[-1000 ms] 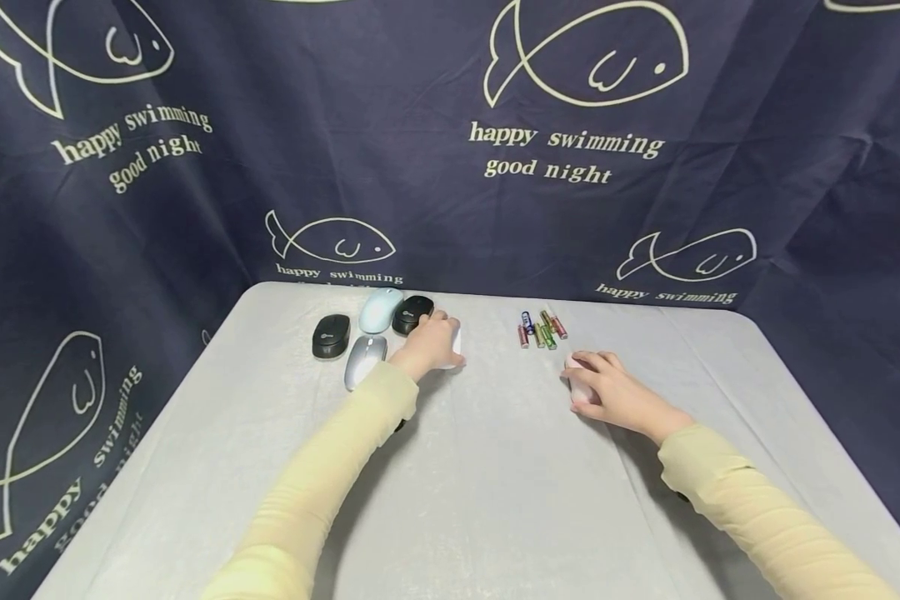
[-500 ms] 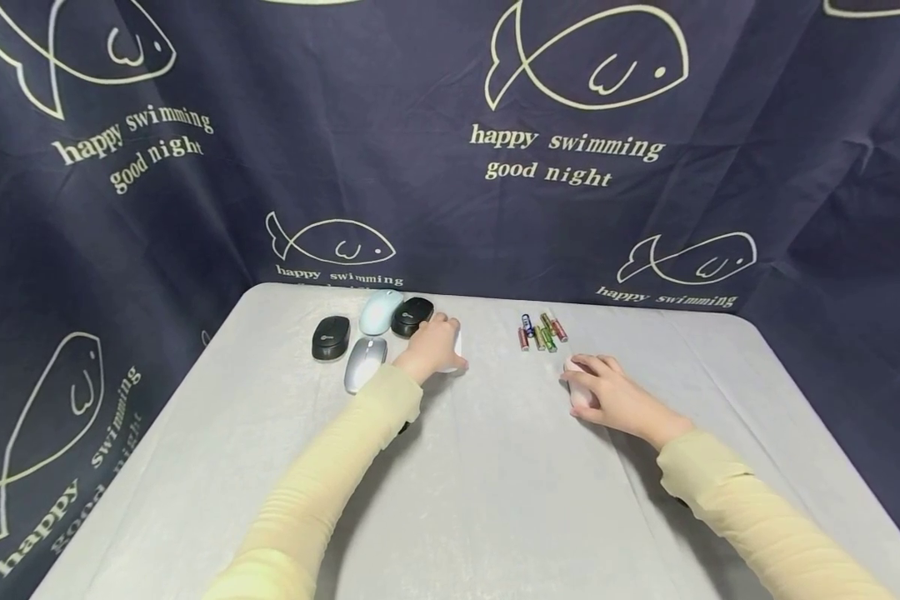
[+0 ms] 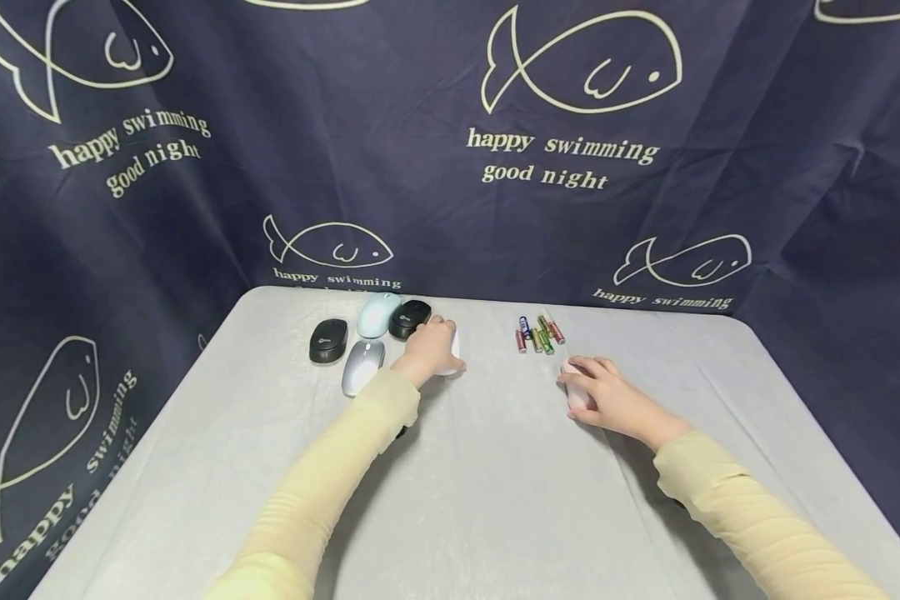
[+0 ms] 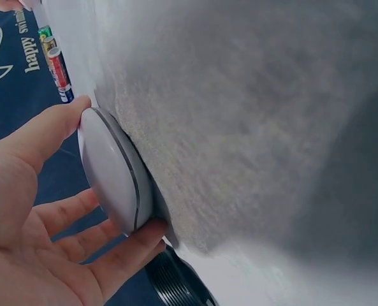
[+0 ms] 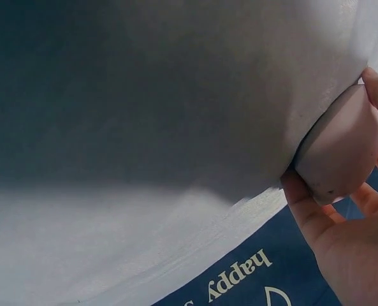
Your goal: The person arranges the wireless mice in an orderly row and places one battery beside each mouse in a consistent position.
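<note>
My left hand grips a white computer mouse by its sides, thumb at one end and fingers at the other. The mouse sits right at the tabletop, mostly covered by the hand in the head view. To the right, my right hand holds a pale pink mouse between thumb and fingers, close on the table surface. A black mouse lies just beyond my left hand. Several small batteries in red, green and blue lie grouped between and behind the two hands.
Left of my left hand are a silver mouse, a light blue mouse and another black mouse. All rest on a white-covered table. A dark blue curtain with fish drawings hangs behind the table's far edge.
Both hands keep their grip on the two mice, with barely any movement. The whole head view has shifted slightly.
</note>
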{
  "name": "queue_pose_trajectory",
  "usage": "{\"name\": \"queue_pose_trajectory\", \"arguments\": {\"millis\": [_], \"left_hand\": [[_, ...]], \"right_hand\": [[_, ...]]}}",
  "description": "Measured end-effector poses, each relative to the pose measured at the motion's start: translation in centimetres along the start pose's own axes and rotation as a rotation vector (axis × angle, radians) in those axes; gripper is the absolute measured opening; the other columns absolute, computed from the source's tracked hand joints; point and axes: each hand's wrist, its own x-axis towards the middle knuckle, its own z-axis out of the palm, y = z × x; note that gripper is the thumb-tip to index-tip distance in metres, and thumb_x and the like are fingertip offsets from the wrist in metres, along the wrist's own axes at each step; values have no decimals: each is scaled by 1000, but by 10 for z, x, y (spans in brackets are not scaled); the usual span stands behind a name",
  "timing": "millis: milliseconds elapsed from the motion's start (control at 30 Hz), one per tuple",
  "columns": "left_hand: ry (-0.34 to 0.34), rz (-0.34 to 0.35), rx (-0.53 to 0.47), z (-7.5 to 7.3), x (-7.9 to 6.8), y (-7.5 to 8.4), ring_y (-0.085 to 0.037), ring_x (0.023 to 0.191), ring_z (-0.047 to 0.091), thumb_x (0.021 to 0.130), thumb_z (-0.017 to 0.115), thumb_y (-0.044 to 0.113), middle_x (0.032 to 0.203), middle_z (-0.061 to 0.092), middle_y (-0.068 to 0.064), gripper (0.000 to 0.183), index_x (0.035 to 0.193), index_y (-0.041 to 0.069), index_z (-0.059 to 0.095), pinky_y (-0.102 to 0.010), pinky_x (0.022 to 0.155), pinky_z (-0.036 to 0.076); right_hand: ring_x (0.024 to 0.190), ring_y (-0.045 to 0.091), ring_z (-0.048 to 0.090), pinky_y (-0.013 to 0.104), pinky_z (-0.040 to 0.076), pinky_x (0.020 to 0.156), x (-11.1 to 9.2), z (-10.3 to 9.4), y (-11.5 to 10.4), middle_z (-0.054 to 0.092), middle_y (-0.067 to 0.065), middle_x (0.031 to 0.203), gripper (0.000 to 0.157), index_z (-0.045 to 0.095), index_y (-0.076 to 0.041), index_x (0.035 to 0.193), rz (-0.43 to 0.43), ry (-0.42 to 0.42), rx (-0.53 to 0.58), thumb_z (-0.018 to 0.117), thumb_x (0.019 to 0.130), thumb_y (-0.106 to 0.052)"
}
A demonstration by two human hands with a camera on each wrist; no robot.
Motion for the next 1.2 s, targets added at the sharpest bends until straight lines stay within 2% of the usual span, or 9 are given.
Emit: {"name": "queue_pose_trajectory", "arguments": {"millis": [600, 900, 1200], "left_hand": [[69, -1, -43, 7, -10, -1, -35, 102, 58, 72, 79, 40, 122, 56, -13, 69, 126, 5, 55, -43, 81, 55], [98, 17, -45, 9, -17, 6, -36, 101, 59, 71, 79, 41, 120, 58, -13, 65, 122, 5, 59, -42, 83, 55], [104, 6, -120, 12, -25, 16, -36, 102, 57, 73, 79, 39, 124, 55, -12, 65, 124, 5, 57, -43, 79, 56]], "right_hand": [[112, 46, 45, 57, 43, 93, 1, 2, 0, 49, 26, 129, 50, 63, -5, 117, 3, -5, 2, 80, 73, -22], [111, 47, 45, 58, 43, 93, 2, 2, -1, 49, 26, 128, 51, 63, -5, 117, 5, -6, -4, 80, 73, -22], [110, 47, 46, 58, 43, 92, 1, 2, 0, 50, 26, 128, 51, 63, -4, 117, -7, 8, -15, 80, 72, -22]]}}
